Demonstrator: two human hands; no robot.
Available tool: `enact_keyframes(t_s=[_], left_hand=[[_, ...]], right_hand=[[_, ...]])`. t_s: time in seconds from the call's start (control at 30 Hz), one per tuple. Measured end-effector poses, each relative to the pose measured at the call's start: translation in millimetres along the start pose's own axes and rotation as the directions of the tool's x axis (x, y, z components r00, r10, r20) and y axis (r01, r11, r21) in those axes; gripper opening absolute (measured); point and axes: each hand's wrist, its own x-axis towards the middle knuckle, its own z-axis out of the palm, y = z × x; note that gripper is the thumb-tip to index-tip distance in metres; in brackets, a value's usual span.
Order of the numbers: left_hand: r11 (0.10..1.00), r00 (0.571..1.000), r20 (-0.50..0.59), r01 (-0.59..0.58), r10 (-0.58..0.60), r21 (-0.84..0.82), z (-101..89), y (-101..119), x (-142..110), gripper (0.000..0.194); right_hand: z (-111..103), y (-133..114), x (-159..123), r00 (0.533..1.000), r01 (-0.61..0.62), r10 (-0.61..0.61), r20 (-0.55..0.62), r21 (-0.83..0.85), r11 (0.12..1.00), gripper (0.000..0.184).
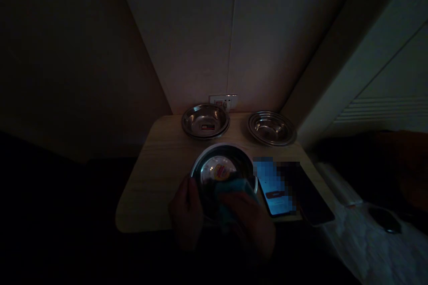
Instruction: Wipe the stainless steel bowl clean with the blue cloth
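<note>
A steel bowl (221, 164) with a round yellow and red sticker inside stands tilted at the near edge of a small wooden table (160, 173). My left hand (186, 211) grips the bowl's left rim with its fingers curled round it. My right hand (250, 222) presses a blue cloth (234, 187) into the bowl's lower right side. The light is very dim and the finger details are hard to make out.
Two more steel bowls stand at the back of the table, one at the left (205, 121) with a label inside and one at the right (271, 128). A lit phone (276, 187) lies right of the held bowl beside a dark flat object (310, 196). Walls close in behind; a wall socket (223, 100) is there.
</note>
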Motion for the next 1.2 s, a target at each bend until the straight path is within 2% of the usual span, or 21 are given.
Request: enact_keyframes(t_s=[0.1, 0.17, 0.2, 0.27, 0.33, 0.43, 0.6, 0.67, 0.73, 0.83, 0.93, 1.07, 1.13, 1.2], left_hand=[[1.000, 1.000, 0.008, -0.011, 0.011, 0.009, -0.5, 1.9, -0.2, 0.038], [1.000, 1.000, 0.023, -0.019, 0.019, 0.009, 0.1, 3.1, -1.2, 0.039], [1.000, 0.999, 0.029, -0.026, 0.026, 0.009, 0.4, 3.9, -1.6, 0.039], [0.999, 0.998, 0.040, -0.045, 0.045, 0.015, 0.9, 5.4, -1.9, 0.039], [0.998, 0.998, 0.041, -0.054, 0.053, 0.033, 1.1, 6.3, -0.9, 0.039], [0.997, 0.997, 0.028, -0.067, 0.066, 0.025, 1.5, 5.7, 2.2, 0.037], [1.000, 0.999, 0.023, -0.023, 0.023, -0.001, 2.8, 5.5, 5.6, 0.038], [1.000, 0.997, 0.066, -0.029, 0.029, 0.007, 3.1, 7.0, 4.6, 0.038], [0.998, 0.994, 0.090, -0.057, 0.055, 0.012, 3.5, 8.1, 2.6, 0.036], [0.998, 0.998, 0.038, -0.054, 0.053, 0.020, 4.8, 7.5, 0.2, 0.035], [1.000, 1.000, 0.007, -0.004, 0.004, 0.024, 6.3, 5.6, 0.6, 0.034], [0.999, 0.999, 0.036, 0.035, -0.036, 0.029, 8.0, 5.8, 2.7, 0.035], [0.999, 0.998, 0.052, 0.018, -0.020, 0.035, 9.2, 6.5, 2.4, 0.034], [0.999, 0.999, 0.043, 0.002, -0.003, 0.035, 10.8, 6.9, 1.0, 0.034]], right_hand=[[-22.3, 7.2, 11.9, 0.982, -0.061, 0.058, -0.181, -0.014, 0.998, 0.043], [-24.8, 12.4, 23.9, 0.974, -0.042, 0.022, -0.226, -0.085, 0.995, 0.042], [-22.0, 15.3, 30.5, 0.979, -0.002, -0.026, -0.203, -0.137, 0.991, 0.041], [-10.9, 21.7, 43.0, 0.993, 0.092, -0.106, -0.044, -0.240, 0.966, 0.036], [1.9, 27.6, 51.8, 0.991, 0.127, -0.110, 0.075, -0.290, 0.949, 0.032], [11.7, 32.5, 52.9, 0.969, 0.188, -0.135, 0.207, -0.260, 0.947, 0.029], [2.5, 31.9, 42.2, 0.907, 0.282, -0.192, 0.375, -0.202, 0.938, 0.021], [-0.8, 31.8, 45.7, 0.904, 0.280, -0.182, 0.388, -0.215, 0.936, 0.021], [-0.8, 32.5, 53.8, 0.928, 0.248, -0.152, 0.341, -0.259, 0.934, 0.021], [4.1, 33.8, 63.7, 0.961, 0.176, -0.094, 0.260, -0.313, 0.933, 0.024], [7.1, 33.6, 60.6, 0.940, 0.222, -0.126, 0.318, -0.288, 0.932, 0.022], [-0.3, 33.0, 49.4, 0.861, 0.303, -0.182, 0.475, -0.191, 0.934, 0.019], [-5.1, 34.3, 49.7, 0.864, 0.256, -0.140, 0.483, -0.182, 0.950, 0.021], [-7.2, 37.1, 55.1, 0.894, 0.188, -0.082, 0.441, -0.203, 0.961, 0.024]])
